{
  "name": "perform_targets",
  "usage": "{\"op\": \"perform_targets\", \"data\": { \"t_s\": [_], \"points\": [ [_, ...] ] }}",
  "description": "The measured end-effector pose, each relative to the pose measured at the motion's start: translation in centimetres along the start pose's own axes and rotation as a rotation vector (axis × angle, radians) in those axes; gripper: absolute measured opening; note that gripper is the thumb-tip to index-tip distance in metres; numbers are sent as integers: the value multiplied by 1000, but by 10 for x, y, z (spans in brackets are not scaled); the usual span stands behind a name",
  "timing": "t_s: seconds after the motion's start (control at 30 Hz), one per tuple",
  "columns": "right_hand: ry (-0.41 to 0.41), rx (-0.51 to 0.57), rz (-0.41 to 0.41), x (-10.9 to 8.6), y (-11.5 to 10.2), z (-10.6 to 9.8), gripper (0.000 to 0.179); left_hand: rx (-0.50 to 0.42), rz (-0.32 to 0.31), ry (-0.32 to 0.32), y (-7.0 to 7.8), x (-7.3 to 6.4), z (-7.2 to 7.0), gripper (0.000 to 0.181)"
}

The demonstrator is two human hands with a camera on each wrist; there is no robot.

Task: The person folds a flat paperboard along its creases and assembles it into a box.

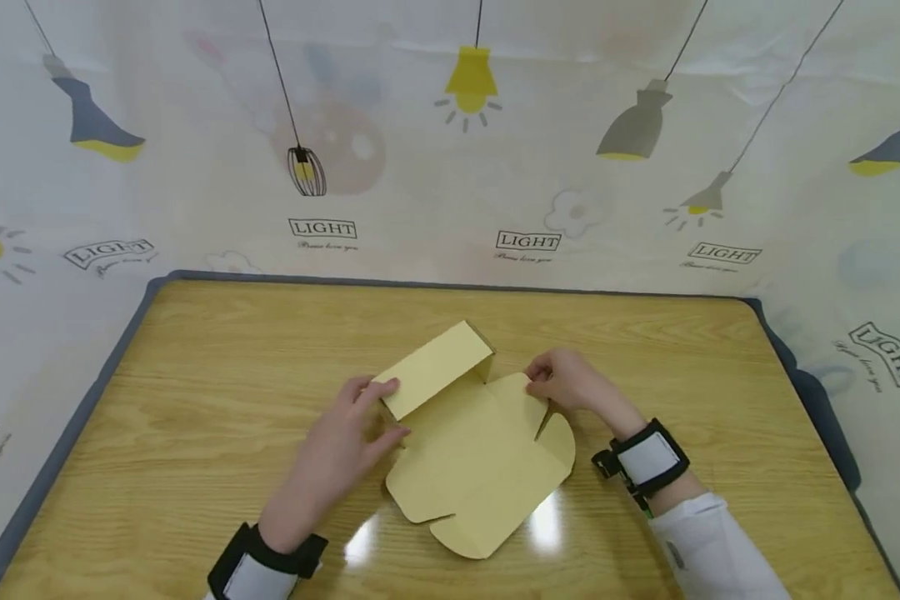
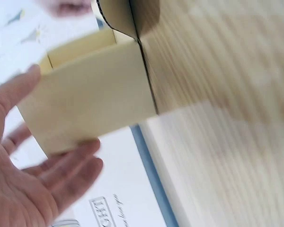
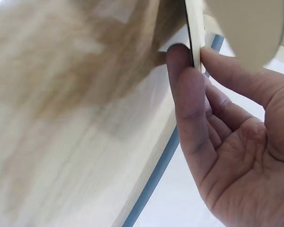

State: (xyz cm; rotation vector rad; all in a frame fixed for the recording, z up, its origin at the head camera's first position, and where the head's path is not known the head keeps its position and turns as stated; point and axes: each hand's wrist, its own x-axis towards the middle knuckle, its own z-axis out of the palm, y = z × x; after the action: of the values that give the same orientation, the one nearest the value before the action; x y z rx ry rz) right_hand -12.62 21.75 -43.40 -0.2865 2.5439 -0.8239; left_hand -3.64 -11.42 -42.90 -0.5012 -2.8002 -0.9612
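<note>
A partly folded tan cardboard box (image 1: 480,450) lies on the table in the head view, one long wall (image 1: 435,367) folded up at its far left and the rest flat, with rounded, slit flaps toward the near side. My left hand (image 1: 341,442) grips the end of the folded wall, thumb and fingers on opposite sides, as the left wrist view also shows. On the right, my right hand (image 1: 567,382) pinches a side flap (image 1: 521,392) of the box between thumb and fingers. The right wrist view has that thin card edge (image 3: 195,35) between the fingertips.
The box lies on a shiny wood-grain table (image 1: 217,375) with a dark grey edge. Behind and beside it hangs a white cloth (image 1: 420,167) printed with lamps. Each wrist wears a black strap, such as the wrist strap (image 1: 648,458) on the right.
</note>
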Motion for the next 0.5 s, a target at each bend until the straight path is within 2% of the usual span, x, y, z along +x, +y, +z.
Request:
{"op": "perform_targets", "data": {
  "t_s": [0.1, 0.27, 0.37, 0.5],
  "points": [
    [14, -3, -9, 13, -1, -4, 24, 59, -57, 50, 17, -11, 7, 55],
    [42, -15, -13, 29, -6, -4, 26, 146, -69, 111, 33, -22, 11, 54],
    [62, 10, -7, 33, -7, -3, 28, 101, -110, 68, 34, -21, 6, 56],
    [150, 67, -14, 25, -1, -3, 34, -31, -203, -68, 26, -12, -10, 63]
  ]
}}
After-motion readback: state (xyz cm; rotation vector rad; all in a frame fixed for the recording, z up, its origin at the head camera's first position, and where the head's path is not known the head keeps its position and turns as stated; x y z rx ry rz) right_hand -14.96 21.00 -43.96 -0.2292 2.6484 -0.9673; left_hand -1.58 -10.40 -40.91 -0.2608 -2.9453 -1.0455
